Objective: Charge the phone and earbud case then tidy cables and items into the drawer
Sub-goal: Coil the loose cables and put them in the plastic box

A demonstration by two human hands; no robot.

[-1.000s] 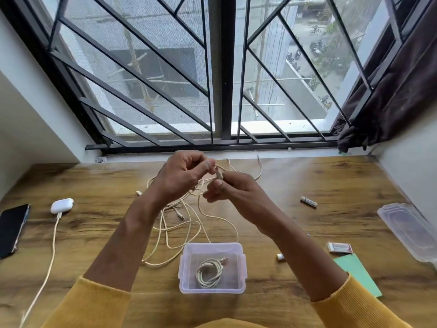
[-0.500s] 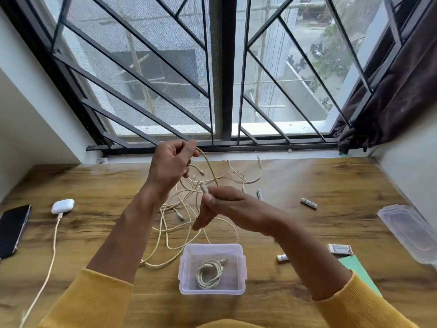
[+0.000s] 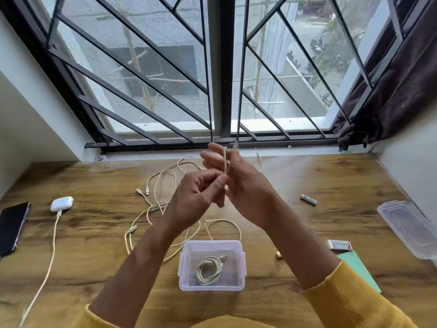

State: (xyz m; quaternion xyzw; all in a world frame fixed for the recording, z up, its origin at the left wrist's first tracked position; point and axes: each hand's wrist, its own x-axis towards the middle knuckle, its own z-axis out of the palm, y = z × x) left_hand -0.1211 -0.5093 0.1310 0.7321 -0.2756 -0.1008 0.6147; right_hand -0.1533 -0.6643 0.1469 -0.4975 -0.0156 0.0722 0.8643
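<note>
Both hands are raised above the wooden table [image 3: 331, 181]. My left hand [image 3: 196, 197] pinches a cream cable [image 3: 225, 159] between thumb and fingers. That cable loops over the straight fingers of my right hand [image 3: 243, 183]. More loose cream cables [image 3: 153, 207] lie tangled on the table under my hands. A clear plastic box [image 3: 184, 268] stands in front of me with one coiled cable [image 3: 209, 269] inside. At far left lies the black phone [image 3: 13, 228]. Beside it, the white earbud case [image 3: 62, 203] has a charging cable [image 3: 53, 242] plugged in.
A clear lid [image 3: 411, 228] lies at the right edge. A battery [image 3: 308, 200], a small flat packet [image 3: 339, 245], a green notebook [image 3: 359, 268] and a small gold-tipped item [image 3: 279, 254] sit on the right. The barred window [image 3: 222, 67] and dark curtain [image 3: 390, 91] stand behind.
My hands have come together again and risen. The right hand's fingers have straightened, and the cable now runs over them while the left hand pinches it below.
</note>
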